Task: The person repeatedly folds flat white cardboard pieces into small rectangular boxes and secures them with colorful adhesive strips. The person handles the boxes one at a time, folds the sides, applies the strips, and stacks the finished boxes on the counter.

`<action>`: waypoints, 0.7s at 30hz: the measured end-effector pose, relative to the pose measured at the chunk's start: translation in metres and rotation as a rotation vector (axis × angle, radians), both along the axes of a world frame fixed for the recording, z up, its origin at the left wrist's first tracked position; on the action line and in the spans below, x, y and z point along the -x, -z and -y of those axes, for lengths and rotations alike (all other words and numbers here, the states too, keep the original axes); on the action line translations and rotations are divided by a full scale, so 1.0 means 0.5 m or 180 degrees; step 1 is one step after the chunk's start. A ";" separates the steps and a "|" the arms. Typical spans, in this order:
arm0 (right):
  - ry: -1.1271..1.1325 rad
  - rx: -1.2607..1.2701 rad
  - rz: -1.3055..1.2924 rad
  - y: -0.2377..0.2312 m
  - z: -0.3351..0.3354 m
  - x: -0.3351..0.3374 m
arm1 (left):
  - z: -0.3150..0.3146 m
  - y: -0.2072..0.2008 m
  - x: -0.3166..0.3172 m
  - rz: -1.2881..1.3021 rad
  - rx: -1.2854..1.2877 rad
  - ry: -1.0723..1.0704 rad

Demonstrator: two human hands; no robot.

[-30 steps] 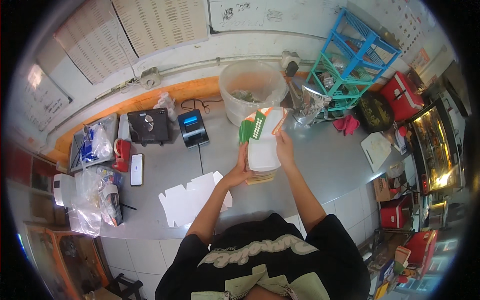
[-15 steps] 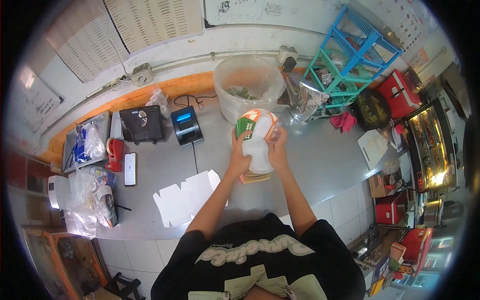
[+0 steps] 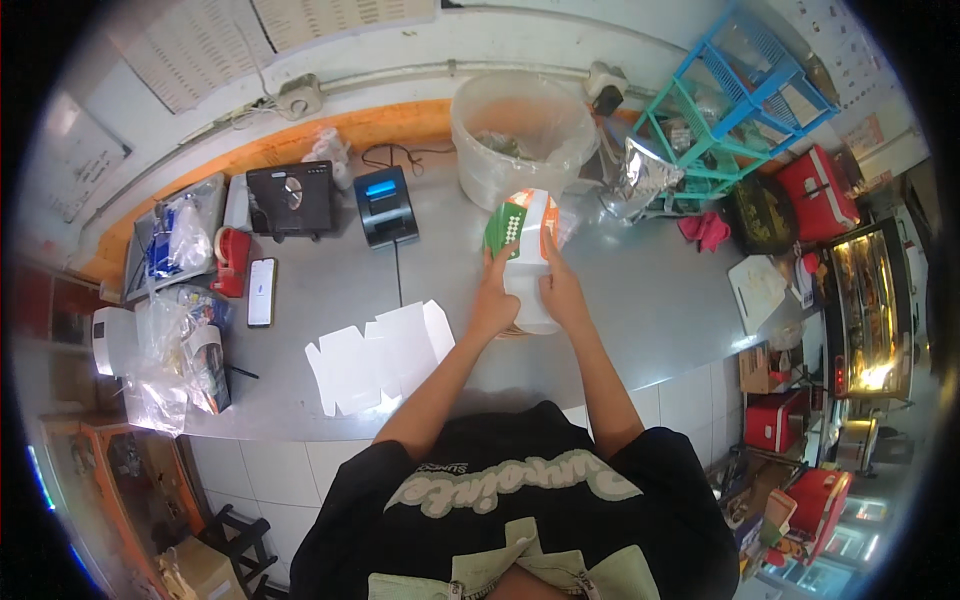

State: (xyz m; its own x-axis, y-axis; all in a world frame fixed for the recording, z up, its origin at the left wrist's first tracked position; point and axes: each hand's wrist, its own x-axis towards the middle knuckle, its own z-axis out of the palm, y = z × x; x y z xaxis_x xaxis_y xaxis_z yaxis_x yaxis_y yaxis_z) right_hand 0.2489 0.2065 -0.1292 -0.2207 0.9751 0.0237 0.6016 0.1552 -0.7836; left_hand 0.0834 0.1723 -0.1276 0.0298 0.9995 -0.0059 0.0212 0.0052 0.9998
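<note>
A paper food carton (image 3: pixel 530 284), white inside with green and orange printed panels at its far end, is partly folded between my hands. My left hand (image 3: pixel 495 300) grips its left edge, index finger stretched along the green panel. On the opposite edge, my right hand (image 3: pixel 563 292) holds the carton with its index finger pointing up along the orange panel. The edges of brownish cartons show beneath the near end, mostly hidden. To the left of my left forearm, a white unfolded carton blank (image 3: pixel 375 358) lies flat on the metal table (image 3: pixel 640 330).
Beyond the carton stands a large translucent tub (image 3: pixel 520 150). Leftward are a black receipt printer (image 3: pixel 385 210), a phone (image 3: pixel 262 292), a red tape dispenser (image 3: pixel 231 262) and plastic bags (image 3: pixel 165 350). A white cutting board (image 3: pixel 757 292) and pink cloth (image 3: pixel 705 232) lie at the right.
The carton's printed far panels have been bent up and squared into a more box-like shape. My index fingers now stretch along its sides. The whole view has shifted slightly.
</note>
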 end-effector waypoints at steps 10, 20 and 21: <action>0.0705 -0.2130 -0.0118 -0.073 0.089 -0.022 | 0.089 0.021 0.075 0.0609 -0.0441 0.0466; -0.0952 0.0637 -0.0961 0.075 0.277 0.184 | 0.461 0.189 0.520 -0.2794 0.1087 -0.2630; -0.0655 0.0822 -0.0802 0.171 0.265 0.205 | 0.472 0.209 0.531 -0.3049 0.1309 -0.2688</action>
State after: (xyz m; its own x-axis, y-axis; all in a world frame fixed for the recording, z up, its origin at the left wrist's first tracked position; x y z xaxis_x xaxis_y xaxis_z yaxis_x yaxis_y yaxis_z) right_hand 0.1464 0.0741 -0.2147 -0.4300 0.8923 -0.1377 0.3629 0.0312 -0.9313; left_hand -0.1822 -0.0635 -0.2321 -0.7761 0.6303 0.0206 0.5483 0.6583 0.5158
